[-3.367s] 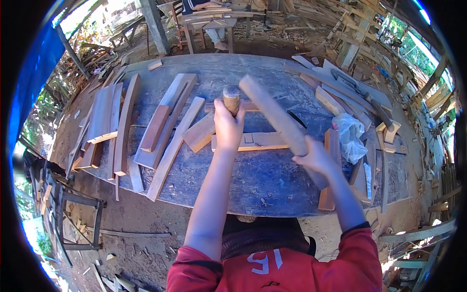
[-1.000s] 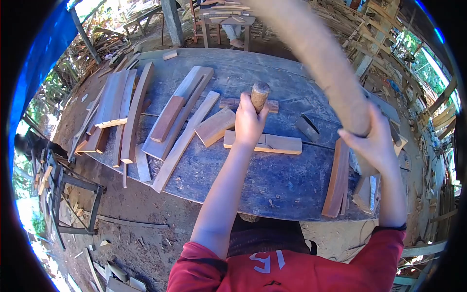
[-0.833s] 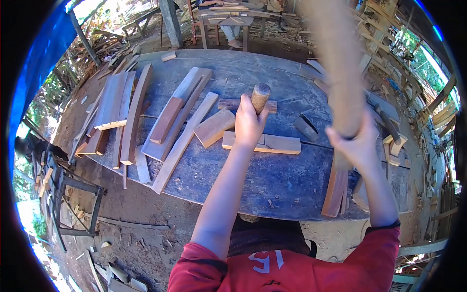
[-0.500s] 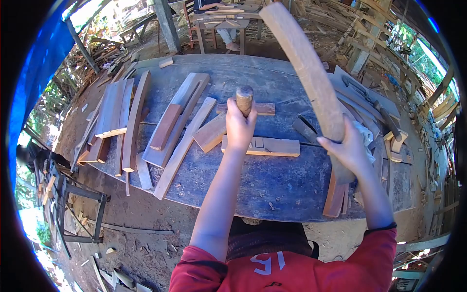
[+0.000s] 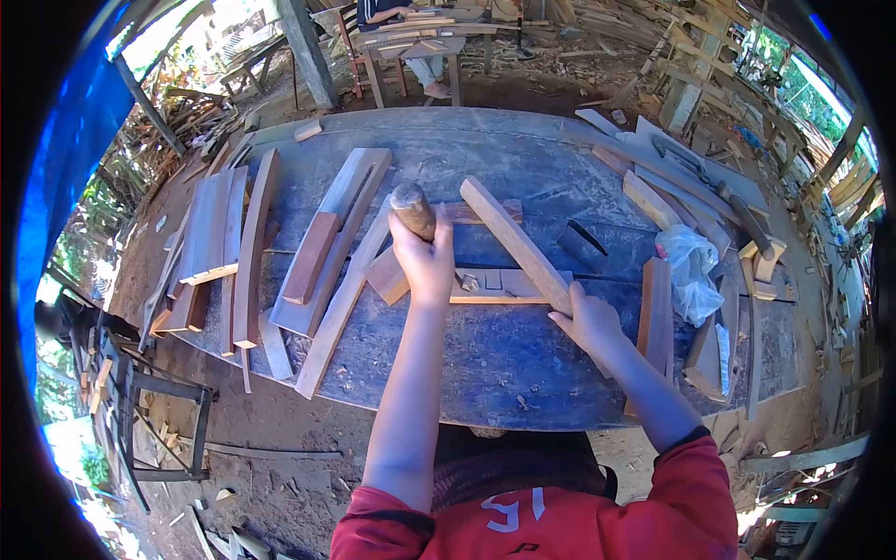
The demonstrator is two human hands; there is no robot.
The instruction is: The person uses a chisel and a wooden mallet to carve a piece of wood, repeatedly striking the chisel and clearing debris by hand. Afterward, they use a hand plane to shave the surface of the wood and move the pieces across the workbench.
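My left hand [image 5: 425, 261] is closed around the thick wooden handle of a chisel [image 5: 413, 210], which leans to the left; its blade is mostly hidden by the hand. Under it lies a wooden block [image 5: 523, 287] with rectangular marks or cuts on its upper face. In my right hand [image 5: 590, 324] is a long wooden bar [image 5: 513, 241], gripped near its lower end. The bar slants up and left over the block, its far end a little right of the chisel handle. Another wood piece [image 5: 495, 212] lies crosswise behind, and a short block [image 5: 385, 275] sits beside my left wrist.
Several boards and slotted wood pieces [image 5: 350, 224] lie on the left of the blue worktable [image 5: 504, 373]. On the right are a clear plastic bag [image 5: 691, 271], a wood piece [image 5: 656, 313] and a hand saw [image 5: 742, 219]. Beyond the table, a person [image 5: 429, 75] sits at another bench.
My right hand has brought the wooden bar down from its raised position, toward the block. My left hand has shifted left, and the chisel handle now tilts more to the left.
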